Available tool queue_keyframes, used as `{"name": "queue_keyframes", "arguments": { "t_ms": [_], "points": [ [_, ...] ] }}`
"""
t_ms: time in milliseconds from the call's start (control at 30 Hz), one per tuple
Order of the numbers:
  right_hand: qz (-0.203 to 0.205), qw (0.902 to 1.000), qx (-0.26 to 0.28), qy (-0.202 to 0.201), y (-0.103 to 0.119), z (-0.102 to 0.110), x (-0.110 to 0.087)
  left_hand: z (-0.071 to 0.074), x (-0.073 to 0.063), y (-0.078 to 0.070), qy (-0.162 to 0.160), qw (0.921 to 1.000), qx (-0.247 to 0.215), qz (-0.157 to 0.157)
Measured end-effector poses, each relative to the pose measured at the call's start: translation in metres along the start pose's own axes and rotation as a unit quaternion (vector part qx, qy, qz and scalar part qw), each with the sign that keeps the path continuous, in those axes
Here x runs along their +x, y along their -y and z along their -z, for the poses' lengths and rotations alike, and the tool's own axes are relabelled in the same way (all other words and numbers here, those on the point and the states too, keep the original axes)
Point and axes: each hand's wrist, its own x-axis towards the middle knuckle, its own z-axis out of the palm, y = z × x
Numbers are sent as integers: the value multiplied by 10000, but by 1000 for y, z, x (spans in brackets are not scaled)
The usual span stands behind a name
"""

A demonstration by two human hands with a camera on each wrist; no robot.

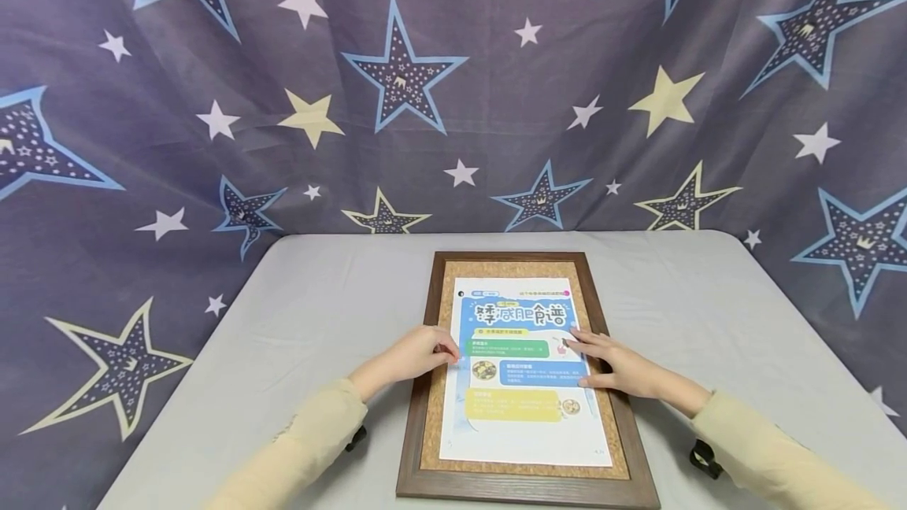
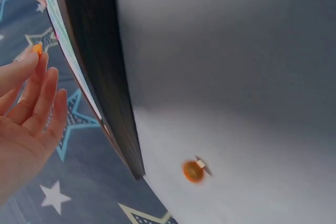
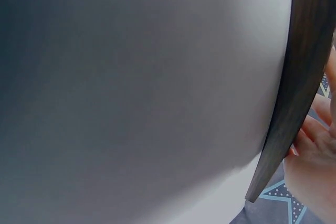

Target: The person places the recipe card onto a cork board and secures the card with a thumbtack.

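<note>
A printed paper sheet (image 1: 524, 443) with coloured text boxes lies on a cork board (image 1: 520, 270) in a dark wooden frame (image 1: 527, 486). My left hand (image 1: 428, 349) is at the sheet's left edge, thumb and forefinger pinching a small orange push pin (image 2: 38, 49). The other left fingers are loosely extended in the left wrist view. My right hand (image 1: 620, 364) rests with spread fingers on the sheet's right edge, its palm over the frame. A black pin (image 1: 460, 293) and a magenta pin (image 1: 567, 293) sit at the sheet's top corners. The right fingertips are hidden behind the frame in the right wrist view.
The board lies on a pale grey table (image 1: 319, 290). A star-patterned curtain (image 1: 482, 101) hangs behind and beside it. In the left wrist view, a blurred orange round thing (image 2: 192, 171) with a pale stub shows against the table. Black straps (image 1: 705, 459) hang under the sleeves.
</note>
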Motion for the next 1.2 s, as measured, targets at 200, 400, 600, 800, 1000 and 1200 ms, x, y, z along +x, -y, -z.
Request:
{"name": "queue_keyframes", "arguments": {
  "t_ms": [200,400,600,800,1000,1200],
  "points": [
    [61,10000,-46,-27,0,0,0,-7,8,-8,121,9997,-35,-226],
    [28,10000,9,-16,0,0,0,-12,14,-16,264,9993,-80,-257],
    [8,10000,60,-16,0,-1,-1,-15,20,-26,417,9979,-44,-487],
    [56,10000,30,-73,-1,-1,0,-21,27,-36,762,9967,-158,-210],
    [28,10000,30,-40,0,0,0,-26,31,-44,978,9948,-85,-279],
    [-31,10000,38,0,0,0,-1,-32,39,-53,1101,9928,28,-480]
  ]
}}
